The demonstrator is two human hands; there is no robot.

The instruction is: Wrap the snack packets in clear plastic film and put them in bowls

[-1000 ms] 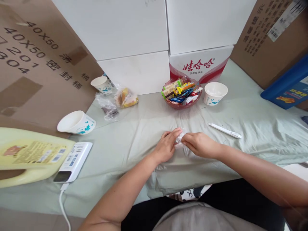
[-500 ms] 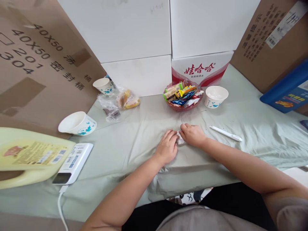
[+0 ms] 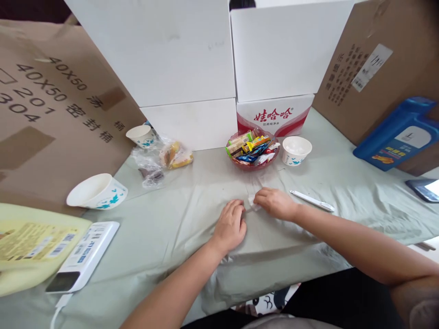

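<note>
Wrapper (image 3: 251,202), small and clear, lies flat on the pale green cloth (image 3: 343,183) of the bench, between my two hands. It is too small and crumpled for me to tell its long axis or which way it points. My right hand (image 3: 277,203) rests palm down, its fingertips curled onto the wrapper's right edge and pinning it to the cloth. My left hand (image 3: 231,225) lies just beside it, fingers bent and loosely together, their tips touching or nearly touching the wrapper's left edge; I cannot tell whether they grip it.

Beyond my hands stands a red glass bowl (image 3: 254,162) heaped with wrapped snacks, and just right of it a white paper cup (image 3: 296,151). A white pen (image 3: 311,200) lies near my right wrist, its long axis running left to right and slightly toward me. Off to the left sit a tipped paper cup (image 3: 97,192), a power strip (image 3: 82,256) and a yellow jug (image 3: 30,244).
</note>
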